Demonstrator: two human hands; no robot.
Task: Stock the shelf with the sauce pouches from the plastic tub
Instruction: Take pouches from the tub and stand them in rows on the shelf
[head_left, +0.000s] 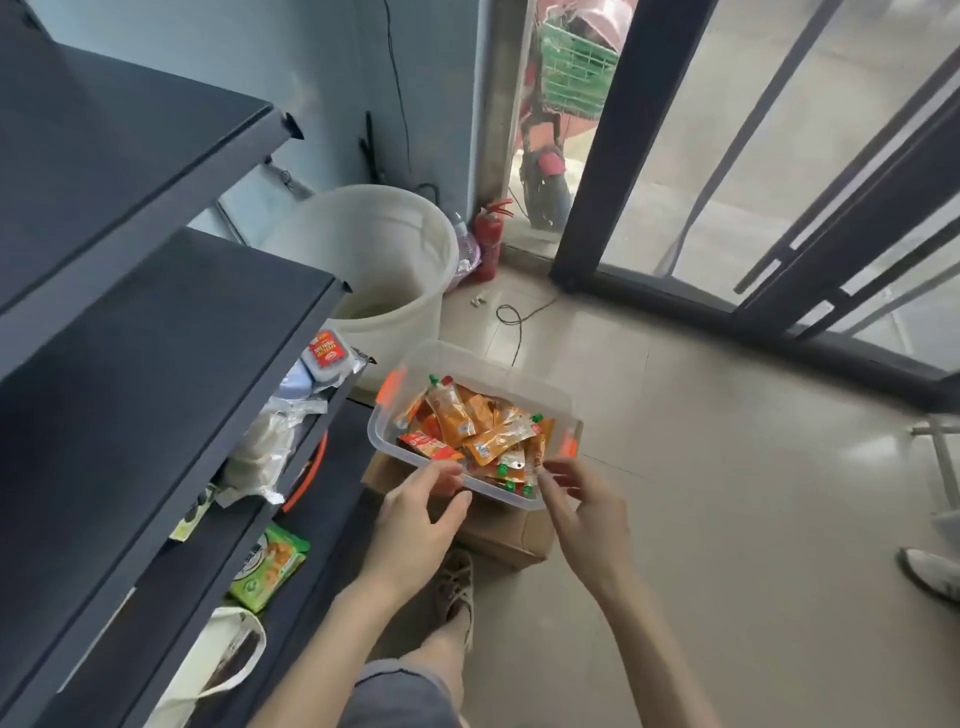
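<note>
A clear plastic tub (498, 375) with orange clips rests on a cardboard box (511, 532) on the floor. Several orange and red sauce pouches (470, 428) with green caps lie piled inside it. My left hand (415, 525) hovers at the tub's near rim, fingers apart, holding nothing. My right hand (582, 512) is at the near right corner with its fingertips at the rim by the pouches, also holding nothing. The dark shelf unit (171, 332) stands to the left, its tiers stepping down toward me.
Packets and a green bag (267, 566) lie on the lower shelves. A big white bucket (384, 260) stands behind the tub, a red fire extinguisher (488, 241) in the corner. Glass doors (779, 156) fill the right. A loose cable (514, 322) lies on the tiled floor. Another person's shoe (930, 571) shows at right.
</note>
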